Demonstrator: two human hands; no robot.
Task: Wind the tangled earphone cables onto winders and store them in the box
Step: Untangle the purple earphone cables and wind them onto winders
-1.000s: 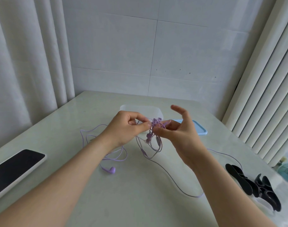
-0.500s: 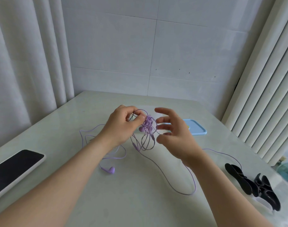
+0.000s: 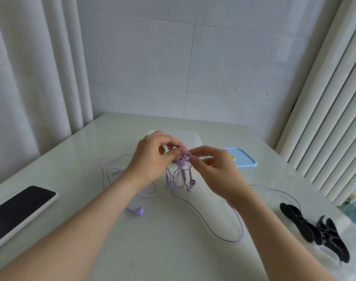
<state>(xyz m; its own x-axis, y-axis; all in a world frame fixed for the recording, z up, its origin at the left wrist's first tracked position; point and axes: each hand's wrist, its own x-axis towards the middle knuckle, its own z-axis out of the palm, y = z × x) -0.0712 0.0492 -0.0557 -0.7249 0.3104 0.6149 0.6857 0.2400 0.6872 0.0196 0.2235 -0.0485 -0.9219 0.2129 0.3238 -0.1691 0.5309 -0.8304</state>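
At frame centre, left hand (image 3: 150, 159) and right hand (image 3: 213, 169) both pinch the purple earphone cable tangle (image 3: 181, 165) above the surface (image 3: 173, 250).

Clear box (image 3: 194, 136) mostly behind the hands (image 3: 149, 161), phone (image 3: 19, 209) cut off at the left edge, earphone cable knot (image 3: 183, 158) indistinct

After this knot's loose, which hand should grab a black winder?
Right, probably. The black winders lie far right, beside the right forearm; the left hand would have to cross over the purple cable tangle. Both hands pinch it now, so the right hand must release first.
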